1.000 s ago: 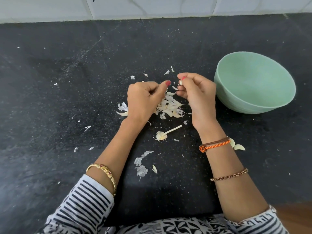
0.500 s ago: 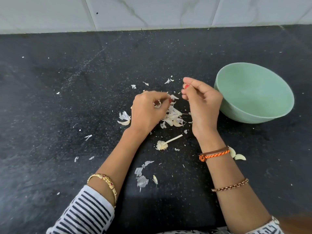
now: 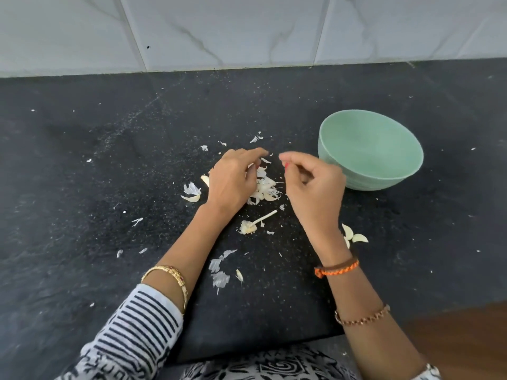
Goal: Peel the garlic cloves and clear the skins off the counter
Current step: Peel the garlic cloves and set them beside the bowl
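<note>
Left hand (image 3: pixel 230 179) dropped onto skin pile (image 3: pixel 264 189), fingers curled; right hand (image 3: pixel 312 182) pinching, contents unclear.

bowl (image 3: pixel 370 149) blocks rt, counter (image 3: pixel 82 160) left open

This is a home kitchen. The hands work over a black stone counter (image 3: pixel 82 165) that runs back to a wall of pale marbled tiles (image 3: pixel 219 31) beyond them. A green bowl (image 3: pixel 370 149) stands just right of the right hand (image 3: pixel 315 185), and garlic skins (image 3: pixel 264 187) lie scattered between and around both hands.
</note>
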Tool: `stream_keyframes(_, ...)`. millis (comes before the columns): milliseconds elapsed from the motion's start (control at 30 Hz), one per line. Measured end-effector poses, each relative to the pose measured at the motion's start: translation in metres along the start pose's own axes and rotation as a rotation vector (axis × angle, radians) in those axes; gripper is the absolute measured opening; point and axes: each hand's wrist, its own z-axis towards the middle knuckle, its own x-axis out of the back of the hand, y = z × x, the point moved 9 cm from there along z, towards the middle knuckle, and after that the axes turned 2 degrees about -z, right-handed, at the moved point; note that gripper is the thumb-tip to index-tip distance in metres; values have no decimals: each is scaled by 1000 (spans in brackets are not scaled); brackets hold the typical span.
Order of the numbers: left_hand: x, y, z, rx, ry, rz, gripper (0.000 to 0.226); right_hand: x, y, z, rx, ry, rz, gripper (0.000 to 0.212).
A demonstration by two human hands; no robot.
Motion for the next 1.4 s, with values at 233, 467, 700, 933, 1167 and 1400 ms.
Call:
stream_keyframes(233, 11, 19, -6, -101, 73, 44, 13, 33, 8, -36, 77, -28, -304, 10)
stream_keyframes(467, 14, 16, -12, -33, 53, 24, 25, 82, 21, -69, 39, 78, -545, 11)
stream_keyframes(700, 14, 11, -18, 48, -32, -19, 23, 80, 27, -76, 50, 30, -546, 20)
stream_keyframes(933, 11, -7, -19, 158, -78, -57, 26, 52, 0, -49, 56, -68, -384, 20)
stream_keyframes(1167, 15, -6, -16, 147, -60, -9, 20, -15, 7, -12, -1, -373, -405, 26)
stream_keyframes(1400, 11, -10, -13, 162, -65, -4, 23, -66, 28, 2, -83, -615, -577, 30)
